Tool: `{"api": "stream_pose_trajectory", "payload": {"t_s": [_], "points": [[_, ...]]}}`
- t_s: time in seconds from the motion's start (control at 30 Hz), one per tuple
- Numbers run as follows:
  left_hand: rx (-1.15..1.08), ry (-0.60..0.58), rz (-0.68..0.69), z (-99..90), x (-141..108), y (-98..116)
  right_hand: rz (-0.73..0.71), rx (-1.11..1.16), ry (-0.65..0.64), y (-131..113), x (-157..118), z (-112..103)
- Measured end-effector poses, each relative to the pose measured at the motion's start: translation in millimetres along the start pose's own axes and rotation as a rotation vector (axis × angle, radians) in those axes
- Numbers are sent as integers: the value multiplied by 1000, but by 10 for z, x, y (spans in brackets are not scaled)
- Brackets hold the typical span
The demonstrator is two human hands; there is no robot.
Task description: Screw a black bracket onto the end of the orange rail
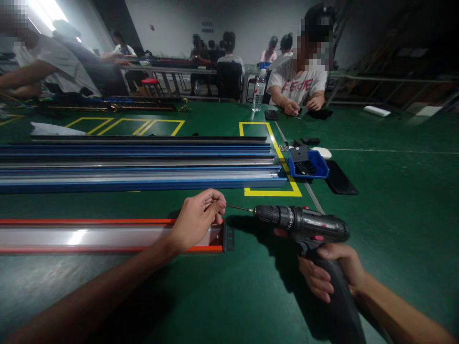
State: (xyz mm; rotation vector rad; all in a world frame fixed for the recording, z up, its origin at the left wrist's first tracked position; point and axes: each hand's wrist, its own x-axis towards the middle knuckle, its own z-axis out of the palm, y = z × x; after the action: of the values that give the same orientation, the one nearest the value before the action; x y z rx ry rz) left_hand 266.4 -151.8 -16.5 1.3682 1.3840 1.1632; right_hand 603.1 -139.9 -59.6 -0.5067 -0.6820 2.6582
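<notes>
Drill (319, 223) black with red accents (317, 237), rail (125, 236) silvery with orange edges (107, 221), table (222, 296) green with yellow outlines (272, 193), bin (320, 172) blue

- The left hand (201, 217) is seen bare, as is the left forearm (122, 279), narrowed toward the wrist (175, 242).
- The right hand (349, 267) and right forearm (398, 303) are likewise seen bare.

A green tabletop (405, 210) carries an orange-edged channel (89, 236) near left, blue-edged rails (143, 184) beyond it, a blue parts bin (316, 173) at their right, and an upright water bottle (258, 93) farther back.
</notes>
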Motion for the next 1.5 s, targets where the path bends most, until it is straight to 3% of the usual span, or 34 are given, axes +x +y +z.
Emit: {"api": "stream_pose_trajectory", "payload": {"t_s": [0.13, 0.37, 1.03, 1.23, 1.5], "points": [[-13, 0, 2, -10, -1, -2, -51, -60, -6, -10, 7, 30], [-2, 20, 6, -22, 5, -24, -95, -83, 132, -19, 3, 54], [34, 36, 1, -30, 27, -33, -146, -114, 225, 0, 25, 72], [29, 39, 30, -26, 17, -66, -144, -69, 176, 5, 17, 63], [-2, 43, 129, -19, -17, -76, -40, -44, -27, 15, 26, 78]]}}
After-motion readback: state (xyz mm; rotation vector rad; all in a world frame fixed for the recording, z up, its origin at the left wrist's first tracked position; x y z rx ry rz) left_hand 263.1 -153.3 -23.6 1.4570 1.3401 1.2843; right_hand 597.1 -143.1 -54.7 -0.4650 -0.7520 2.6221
